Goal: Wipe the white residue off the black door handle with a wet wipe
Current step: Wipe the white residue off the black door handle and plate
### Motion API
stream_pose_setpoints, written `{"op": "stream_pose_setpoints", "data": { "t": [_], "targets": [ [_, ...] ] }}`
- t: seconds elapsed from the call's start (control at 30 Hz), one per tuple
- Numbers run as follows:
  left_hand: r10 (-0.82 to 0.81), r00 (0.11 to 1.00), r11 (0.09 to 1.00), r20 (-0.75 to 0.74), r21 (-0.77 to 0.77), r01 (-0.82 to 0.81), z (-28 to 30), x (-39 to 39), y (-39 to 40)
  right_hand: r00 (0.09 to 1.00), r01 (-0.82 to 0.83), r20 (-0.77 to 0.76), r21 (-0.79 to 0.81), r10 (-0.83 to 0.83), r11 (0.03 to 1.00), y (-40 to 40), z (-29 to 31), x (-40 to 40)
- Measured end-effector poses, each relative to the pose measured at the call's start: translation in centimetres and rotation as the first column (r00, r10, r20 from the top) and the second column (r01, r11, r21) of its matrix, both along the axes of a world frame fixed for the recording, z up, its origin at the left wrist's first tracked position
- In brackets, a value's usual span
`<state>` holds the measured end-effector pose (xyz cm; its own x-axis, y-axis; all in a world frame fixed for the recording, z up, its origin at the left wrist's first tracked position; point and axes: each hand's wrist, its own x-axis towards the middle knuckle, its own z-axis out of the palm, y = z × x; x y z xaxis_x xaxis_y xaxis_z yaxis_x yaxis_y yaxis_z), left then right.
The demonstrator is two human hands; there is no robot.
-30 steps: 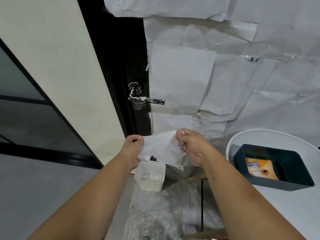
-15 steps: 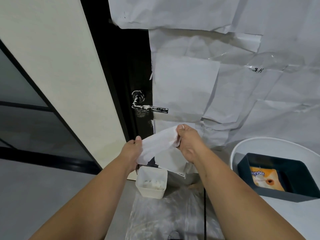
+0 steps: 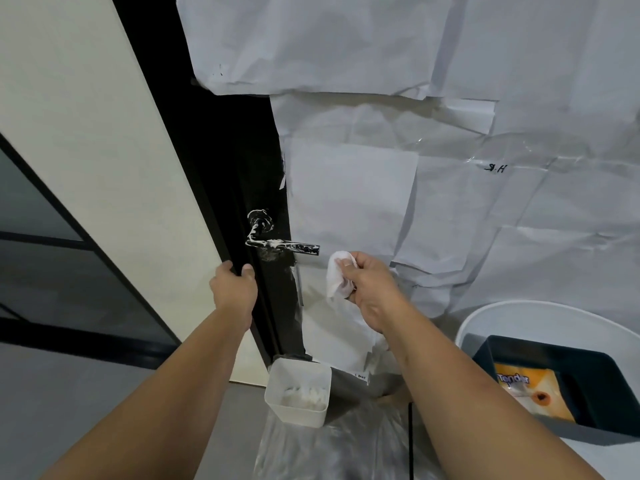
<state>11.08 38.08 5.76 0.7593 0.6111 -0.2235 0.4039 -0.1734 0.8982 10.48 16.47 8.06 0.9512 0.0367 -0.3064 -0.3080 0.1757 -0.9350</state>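
The black door handle (image 3: 282,244) juts right from the black door edge, smeared with white residue along its lever and round base. My right hand (image 3: 370,289) holds a bunched white wet wipe (image 3: 337,275) just right of and slightly below the lever's tip, not touching it. My left hand (image 3: 233,289) grips the black edge of the door (image 3: 242,188) below and left of the handle, fingers curled round it.
White paper sheets (image 3: 381,185) cover the door face. A small white bin (image 3: 298,391) with used wipes stands on the floor below. At right, a white round table (image 3: 485,323) carries a dark tray (image 3: 588,368) with an orange wipes pack (image 3: 533,393).
My left hand let go of the wipe and took hold of the door edge. My right hand bunched the wipe and raised it towards the handle.
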Motion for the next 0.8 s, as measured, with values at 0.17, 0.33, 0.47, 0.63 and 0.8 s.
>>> {"op": "stream_pose_setpoints", "data": {
  "t": [0.17, 0.33, 0.47, 0.63, 0.8],
  "targets": [
    [-0.013, 0.993, 0.965, 0.116, 0.263, -0.018, 3.2, 1.6, 1.5, 0.986, 0.058, 0.167, -0.197, -0.025, 0.979, 1.0, 1.9, 0.5],
    [-0.044, 0.983, 0.892, 0.177, 0.45, -0.041, 6.1, 2.9, 3.1, 0.942, 0.075, 0.327, -0.431, 0.078, 0.899, 2.8, 3.7, 0.8],
    [-0.102, 0.98, 0.807, 0.169, 0.591, -0.018, 7.0, 3.6, 4.0, 0.889, 0.118, 0.387, -0.712, 0.246, 0.692, 4.4, 1.9, 1.8],
    [-0.192, 0.968, 0.688, 0.164, 0.725, 0.014, 7.0, 4.6, 4.9, 0.774, 0.313, 0.416, -0.906, 0.477, 0.283, 5.4, -0.1, 2.1],
    [-0.222, 0.964, 0.647, 0.15, 0.762, 0.03, 6.2, 5.5, 5.8, 0.757, 0.349, 0.377, -0.924, 0.534, 0.157, 5.8, 0.4, 2.6]
  ]
}}
